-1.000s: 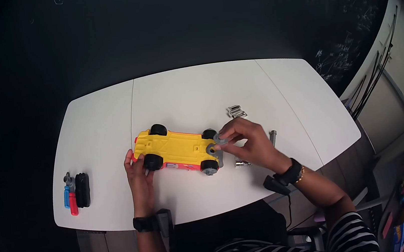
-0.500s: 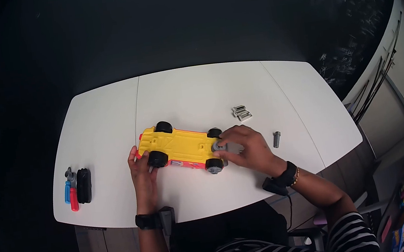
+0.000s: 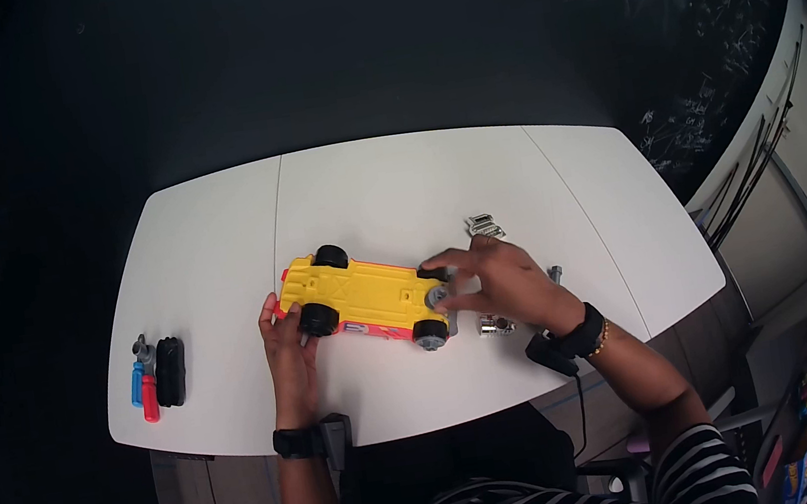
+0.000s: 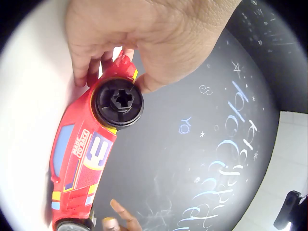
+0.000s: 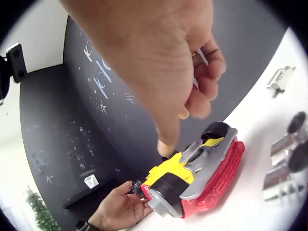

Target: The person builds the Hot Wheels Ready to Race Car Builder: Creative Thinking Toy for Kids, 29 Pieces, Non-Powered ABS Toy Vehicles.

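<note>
A red toy car (image 3: pixel 358 293) lies upside down on the white table, its yellow underside facing up. My left hand (image 3: pixel 288 359) holds its left end, thumb and fingers on either side of the body beside a black wheel (image 4: pixel 119 103). At the car's right end, between two wheels, a round grey piece (image 3: pixel 437 296) sits in the underside. Close over that piece is my right hand (image 3: pixel 518 283), thumb and index finger spread apart with nothing pinched between them. In the right wrist view, the right thumb (image 5: pixel 166 146) points down near the yellow underside.
Right of the car are a silver part (image 3: pixel 484 227), a chrome part (image 3: pixel 493 326) and a grey bolt (image 3: pixel 555 275) partly behind my right hand. On the table's left lie a red-handled tool (image 3: pixel 149 396), a blue-handled tool (image 3: pixel 137 385) and a black case (image 3: pixel 169 371).
My right hand brought the round grey piece down onto the car's right end, then spread its fingers off it. The left hand keeps its hold on the car.
</note>
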Available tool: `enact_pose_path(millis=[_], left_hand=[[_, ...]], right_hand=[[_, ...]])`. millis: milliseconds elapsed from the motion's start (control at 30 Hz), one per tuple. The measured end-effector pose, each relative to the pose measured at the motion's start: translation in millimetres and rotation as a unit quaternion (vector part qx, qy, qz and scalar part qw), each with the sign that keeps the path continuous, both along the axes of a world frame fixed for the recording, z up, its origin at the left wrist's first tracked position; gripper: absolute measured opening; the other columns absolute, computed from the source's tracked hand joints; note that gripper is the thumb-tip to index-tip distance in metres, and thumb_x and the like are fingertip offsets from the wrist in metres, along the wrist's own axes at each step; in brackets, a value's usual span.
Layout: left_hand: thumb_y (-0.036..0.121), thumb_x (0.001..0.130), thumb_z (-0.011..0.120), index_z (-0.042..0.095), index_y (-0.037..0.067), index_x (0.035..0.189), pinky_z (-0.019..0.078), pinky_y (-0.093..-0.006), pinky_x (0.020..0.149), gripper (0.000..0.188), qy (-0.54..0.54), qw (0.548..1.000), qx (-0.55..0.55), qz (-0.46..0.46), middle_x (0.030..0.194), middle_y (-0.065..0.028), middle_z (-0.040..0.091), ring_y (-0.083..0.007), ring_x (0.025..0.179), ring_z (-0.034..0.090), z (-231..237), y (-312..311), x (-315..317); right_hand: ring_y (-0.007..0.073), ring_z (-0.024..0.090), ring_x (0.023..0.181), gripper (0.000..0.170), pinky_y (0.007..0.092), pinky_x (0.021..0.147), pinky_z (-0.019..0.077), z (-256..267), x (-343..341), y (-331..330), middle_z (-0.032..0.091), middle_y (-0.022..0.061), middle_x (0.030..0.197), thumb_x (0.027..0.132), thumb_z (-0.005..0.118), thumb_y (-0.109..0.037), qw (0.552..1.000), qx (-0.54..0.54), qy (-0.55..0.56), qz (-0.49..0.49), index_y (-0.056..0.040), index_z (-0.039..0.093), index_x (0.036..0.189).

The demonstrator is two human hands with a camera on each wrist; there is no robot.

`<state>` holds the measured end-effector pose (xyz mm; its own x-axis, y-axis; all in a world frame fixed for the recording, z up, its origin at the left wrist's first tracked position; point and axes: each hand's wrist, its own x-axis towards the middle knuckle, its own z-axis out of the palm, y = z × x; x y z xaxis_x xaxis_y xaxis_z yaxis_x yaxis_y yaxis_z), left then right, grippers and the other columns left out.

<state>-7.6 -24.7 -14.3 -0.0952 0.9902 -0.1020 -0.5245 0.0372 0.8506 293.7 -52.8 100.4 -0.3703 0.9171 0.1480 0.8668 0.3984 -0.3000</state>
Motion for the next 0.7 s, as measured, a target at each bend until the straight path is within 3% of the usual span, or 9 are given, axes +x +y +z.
enact_pose_path(millis=[133,200,233,300,433,500,633,700], left_hand=[[0.02,0.107,0.059,0.029,0.008,0.158,0.0541,-0.0417,0.106,0.061,0.01,1.0,0.013,0.007,0.139,-0.0165,0.057,-0.0231,0.128,0.061,-5.3,2.4,0.3],[0.02,0.107,0.059,0.029,0.008,0.158,0.0545,-0.0424,0.106,0.06,0.015,1.0,0.016,0.006,0.14,-0.0169,0.055,-0.0234,0.129,0.06,-4.8,1.1,0.6],[0.02,0.107,0.059,0.029,0.008,0.158,0.0545,-0.0424,0.106,0.06,0.015,1.0,0.015,0.007,0.14,-0.0169,0.055,-0.0234,0.129,0.06,-5.1,0.8,0.0],[0.02,0.107,0.059,0.029,0.007,0.158,0.0545,-0.0426,0.106,0.061,0.018,1.0,0.012,0.005,0.141,-0.0175,0.055,-0.0235,0.129,0.06,-4.9,1.5,-0.2],[0.019,0.107,0.059,0.029,0.007,0.158,0.0542,-0.0422,0.106,0.061,0.017,1.0,0.016,0.007,0.14,-0.0173,0.056,-0.0231,0.129,0.06,-2.9,1.4,1.0],[0.019,0.107,0.06,0.028,0.007,0.158,0.0536,-0.0415,0.106,0.062,0.014,1.0,0.015,0.006,0.139,-0.0168,0.057,-0.0229,0.128,0.06,-3.3,1.9,0.5],[0.02,0.106,0.06,0.028,0.007,0.158,0.0533,-0.0408,0.106,0.063,0.017,1.0,0.003,0.01,0.139,-0.0165,0.057,-0.0229,0.127,0.061,4.0,-1.1,3.2],[0.021,0.106,0.06,0.029,0.007,0.158,0.0528,-0.0407,0.107,0.062,0.018,1.0,0.004,0.01,0.139,-0.0165,0.057,-0.0229,0.127,0.061,4.0,-1.4,3.9]], right_hand=[[0.0157,0.069,0.092,0.037,0.031,0.074,0.0536,7.4,-12.8,2.6,0.075,0.0004,0.078,0.092,0.081,-0.024,0.991,-0.02,-0.071,-0.112,-0.0173,0.072,0.128],[0.0176,0.069,0.082,0.039,0.0306,0.071,0.0542,7.3,-10.0,1.5,0.076,0.0031,0.079,0.093,0.08,-0.028,0.997,0.004,0.051,-0.053,-0.0153,0.071,0.128],[0.0176,0.069,0.082,0.039,0.0306,0.071,0.0542,-0.2,-4.8,5.1,0.076,0.0031,0.079,0.093,0.08,-0.028,0.997,0.003,0.051,-0.052,-0.0153,0.071,0.128],[0.0183,0.066,0.07,0.043,0.0314,0.067,0.0504,-23.8,7.7,17.6,0.071,0.0066,0.075,0.093,0.08,-0.033,0.978,0.128,0.086,0.14,-0.0138,0.07,0.13],[0.0184,0.068,0.072,0.043,0.0313,0.066,0.0525,-15.5,0.9,14.4,0.074,0.0074,0.079,0.094,0.08,-0.03,0.986,0.087,0.075,0.119,-0.0135,0.068,0.131],[0.0206,0.069,0.094,0.046,0.0328,0.084,0.0555,26.9,-20.3,1.8,0.08,0.0055,0.096,0.091,0.081,-0.025,0.988,-0.086,-0.073,-0.103,-0.015,0.066,0.133],[0.0224,0.066,0.107,0.052,0.0343,0.092,0.0539,29.1,-18.7,1.3,0.08,0.0061,0.107,0.088,0.084,-0.021,0.973,-0.176,0.022,-0.147,-0.0148,0.064,0.135],[0.0241,0.069,0.103,0.054,0.0346,0.087,0.0553,3.4,-1.6,5.0,0.079,0.0092,0.106,0.089,0.083,-0.022,0.992,-0.062,0.099,0.056,-0.0118,0.062,0.138]])
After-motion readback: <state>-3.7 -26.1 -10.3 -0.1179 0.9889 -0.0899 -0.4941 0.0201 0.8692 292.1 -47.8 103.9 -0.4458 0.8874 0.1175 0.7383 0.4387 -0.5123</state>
